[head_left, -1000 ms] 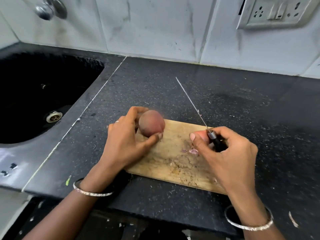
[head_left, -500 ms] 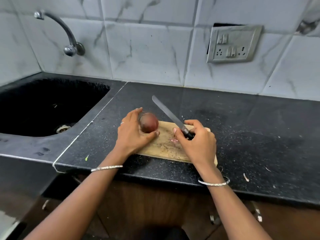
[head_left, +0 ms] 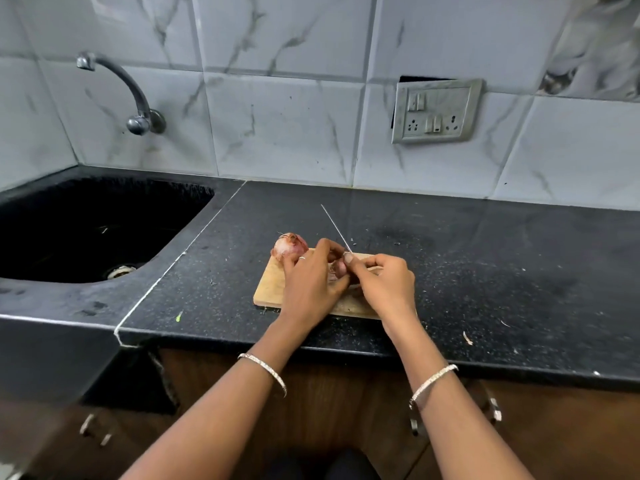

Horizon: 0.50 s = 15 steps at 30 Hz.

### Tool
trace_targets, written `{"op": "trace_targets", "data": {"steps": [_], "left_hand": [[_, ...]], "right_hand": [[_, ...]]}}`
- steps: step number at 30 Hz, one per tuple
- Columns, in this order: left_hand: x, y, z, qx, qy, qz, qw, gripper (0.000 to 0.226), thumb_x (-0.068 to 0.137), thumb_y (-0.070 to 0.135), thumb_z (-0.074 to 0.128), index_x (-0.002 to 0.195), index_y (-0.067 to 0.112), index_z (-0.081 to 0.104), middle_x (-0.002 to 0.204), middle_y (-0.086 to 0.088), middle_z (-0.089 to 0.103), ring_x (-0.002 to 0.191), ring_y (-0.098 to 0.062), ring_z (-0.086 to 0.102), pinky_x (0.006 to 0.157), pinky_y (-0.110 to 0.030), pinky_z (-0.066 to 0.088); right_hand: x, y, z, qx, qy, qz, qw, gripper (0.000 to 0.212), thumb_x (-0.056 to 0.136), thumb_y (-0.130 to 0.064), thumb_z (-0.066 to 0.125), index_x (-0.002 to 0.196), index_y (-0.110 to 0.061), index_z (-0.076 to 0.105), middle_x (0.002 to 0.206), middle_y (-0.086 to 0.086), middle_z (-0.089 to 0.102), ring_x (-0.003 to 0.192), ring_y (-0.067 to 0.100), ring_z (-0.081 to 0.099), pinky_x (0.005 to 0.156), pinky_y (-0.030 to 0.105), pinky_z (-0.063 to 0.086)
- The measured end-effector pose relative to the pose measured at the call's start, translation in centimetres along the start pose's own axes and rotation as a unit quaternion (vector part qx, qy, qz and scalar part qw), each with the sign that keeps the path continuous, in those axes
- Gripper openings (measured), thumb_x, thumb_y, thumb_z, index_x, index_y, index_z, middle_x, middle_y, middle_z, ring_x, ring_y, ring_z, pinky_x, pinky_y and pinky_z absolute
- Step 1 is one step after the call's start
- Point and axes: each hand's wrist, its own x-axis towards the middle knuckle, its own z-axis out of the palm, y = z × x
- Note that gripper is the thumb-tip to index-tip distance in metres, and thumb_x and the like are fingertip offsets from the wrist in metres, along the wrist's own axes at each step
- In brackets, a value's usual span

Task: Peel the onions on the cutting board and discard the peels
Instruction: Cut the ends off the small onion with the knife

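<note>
A small onion [head_left: 338,269] is gripped by the left hand [head_left: 311,284], whose fingers are curled over it from the left, so only a reddish sliver of it is seen between the two hands. It is held just above the middle of the cutting board [head_left: 268,289]; whether it touches the wood cannot be told. The right hand [head_left: 386,284] is closed round the handle of a knife [head_left: 336,227], and its thumb is laid against the small onion's right side. The handle is hidden in the fist. The blade is seen edge-on as a thin line rising from the grip and slanting away to the far left.

Just beyond the left hand's knuckles, at the board's far left corner, a whole onion [head_left: 289,247] in its papery skin is found, with its near side hidden by the fingers. A ring [head_left: 302,258] is worn on one left finger, and a bangle on each wrist, the left bangle [head_left: 265,370] and right bangle [head_left: 433,381].

The board is set on a black speckled countertop [head_left: 485,271]. Well to the right of the grip and nearer the counter edge, a pale scrap [head_left: 467,337] is seen. Far to the left, a black sink [head_left: 214,202] is sunk into the counter, with a tap [head_left: 121,84] on the tiled wall above it. Beyond the grip and to the right, a switch plate [head_left: 436,110] is fixed to the wall; whether it bears writing cannot be told.
</note>
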Motion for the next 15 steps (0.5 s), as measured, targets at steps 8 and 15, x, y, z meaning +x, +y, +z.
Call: {"op": "trace_targets", "data": {"steps": [8, 15], "left_hand": [[0.0, -1.2, -0.3, -0.096, -0.025, -0.011, 0.995, 0.036, 0.078, 0.025, 0.088, 0.108, 0.017, 0.069, 0.100, 0.008, 0.073, 0.096, -0.009, 0.069, 0.088, -0.030, 0.055], [0.0, -1.2, -0.3, -0.089, -0.044, -0.010, 0.995, 0.041, 0.078, 0.022, 0.088, 0.115, 0.021, 0.070, 0.104, 0.009, 0.074, 0.098, -0.006, 0.068, 0.090, -0.026, 0.054]], "right_hand": [[-2.3, 1.1, -2.5, 0.012, 0.006, -0.035, 0.999, 0.018, 0.101, -0.024, 0.056, 0.116, -0.031, 0.064, 0.086, 0.001, 0.072, 0.060, 0.015, 0.070, 0.054, 0.036, 0.061], [-5.5, 2.0, -2.9, -0.093, -0.011, -0.093, 0.991, 0.038, 0.101, -0.027, 0.052, 0.131, -0.049, 0.046, 0.084, -0.008, 0.067, 0.081, 0.028, 0.069, 0.074, 0.051, 0.059]]}}
